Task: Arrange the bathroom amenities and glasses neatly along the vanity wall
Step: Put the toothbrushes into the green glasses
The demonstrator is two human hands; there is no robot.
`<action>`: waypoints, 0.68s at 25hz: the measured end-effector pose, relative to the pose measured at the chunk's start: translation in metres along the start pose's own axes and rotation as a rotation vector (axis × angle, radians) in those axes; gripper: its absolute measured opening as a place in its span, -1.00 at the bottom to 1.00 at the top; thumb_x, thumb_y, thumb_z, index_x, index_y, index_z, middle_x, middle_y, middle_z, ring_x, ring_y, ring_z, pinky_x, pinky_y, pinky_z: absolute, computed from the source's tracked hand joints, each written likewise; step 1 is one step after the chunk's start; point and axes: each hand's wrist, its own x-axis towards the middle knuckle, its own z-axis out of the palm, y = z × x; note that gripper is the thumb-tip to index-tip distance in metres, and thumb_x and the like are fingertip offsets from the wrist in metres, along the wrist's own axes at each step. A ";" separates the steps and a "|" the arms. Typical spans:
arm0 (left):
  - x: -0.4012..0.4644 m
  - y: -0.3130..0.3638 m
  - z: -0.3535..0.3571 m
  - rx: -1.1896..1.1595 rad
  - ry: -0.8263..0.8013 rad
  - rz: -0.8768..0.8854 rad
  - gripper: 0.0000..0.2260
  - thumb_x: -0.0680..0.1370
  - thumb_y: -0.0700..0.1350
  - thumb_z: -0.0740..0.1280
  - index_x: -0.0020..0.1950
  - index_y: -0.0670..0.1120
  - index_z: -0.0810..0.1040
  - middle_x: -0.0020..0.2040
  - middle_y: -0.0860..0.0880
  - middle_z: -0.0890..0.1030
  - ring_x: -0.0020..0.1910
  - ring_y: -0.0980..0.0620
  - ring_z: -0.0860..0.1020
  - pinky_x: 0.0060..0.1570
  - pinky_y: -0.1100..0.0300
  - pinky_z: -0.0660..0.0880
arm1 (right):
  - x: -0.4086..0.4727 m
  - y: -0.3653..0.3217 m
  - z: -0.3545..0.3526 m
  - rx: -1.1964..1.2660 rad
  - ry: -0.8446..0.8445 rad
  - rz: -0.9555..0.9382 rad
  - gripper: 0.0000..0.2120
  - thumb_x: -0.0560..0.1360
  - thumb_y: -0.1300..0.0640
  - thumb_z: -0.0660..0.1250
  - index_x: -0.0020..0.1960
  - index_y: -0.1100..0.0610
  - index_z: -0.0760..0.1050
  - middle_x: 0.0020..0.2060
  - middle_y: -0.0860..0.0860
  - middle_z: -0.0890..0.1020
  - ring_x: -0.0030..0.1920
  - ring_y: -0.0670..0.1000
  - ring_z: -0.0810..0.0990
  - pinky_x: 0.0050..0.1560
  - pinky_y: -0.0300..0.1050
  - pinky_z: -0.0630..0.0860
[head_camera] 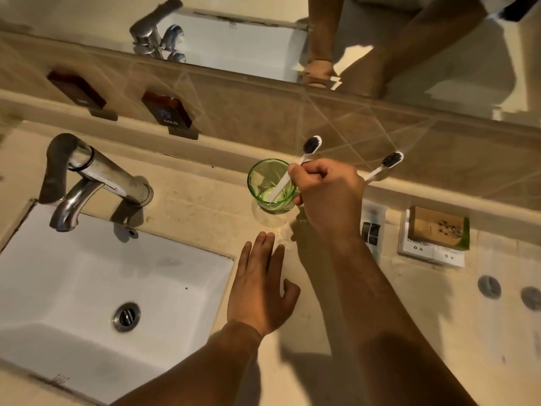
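Observation:
A green glass [271,187] stands upright on the beige vanity counter [205,206], close to the tiled wall. My right hand [328,190] is closed around a white toothbrush [307,152] with black bristles; its handle end rests inside the glass. A second white toothbrush [385,165] sticks out to the right from behind that hand; how it is held is hidden. My left hand [260,288] lies flat and empty on the counter in front of the glass, fingers apart. To the right, a brown soap box [437,227] sits on white packets [430,253] near the wall.
A white sink [73,288] with a chrome faucet [87,177] fills the left. Two brown labelled plates [167,109] hang on the tiled wall under the mirror [248,45]. A printed sachet [370,230] lies beside my right wrist. Two round grey caps [489,286] sit far right.

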 end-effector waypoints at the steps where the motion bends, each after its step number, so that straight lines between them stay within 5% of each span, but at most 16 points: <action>1: 0.000 0.001 0.000 0.004 -0.007 -0.002 -0.44 0.48 0.03 0.26 0.46 -0.13 0.44 0.55 -0.13 0.34 0.59 -0.12 0.19 0.52 -0.12 0.25 | 0.001 0.001 0.002 -0.034 -0.009 -0.011 -0.83 0.48 0.06 0.46 -0.26 0.10 0.68 -0.55 -0.02 0.62 -0.51 -0.05 0.62 -0.19 0.01 0.63; 17: -0.001 -0.002 0.006 0.009 -0.080 -0.056 -0.43 0.53 0.11 0.21 0.53 -0.03 0.39 0.60 -0.04 0.27 0.62 -0.06 0.12 0.55 -0.08 0.22 | 0.017 0.006 0.004 -0.203 -0.015 0.010 -0.69 0.52 -0.01 0.38 -0.34 0.11 0.63 -0.51 -0.01 0.65 -0.44 -0.02 0.65 -0.16 0.04 0.66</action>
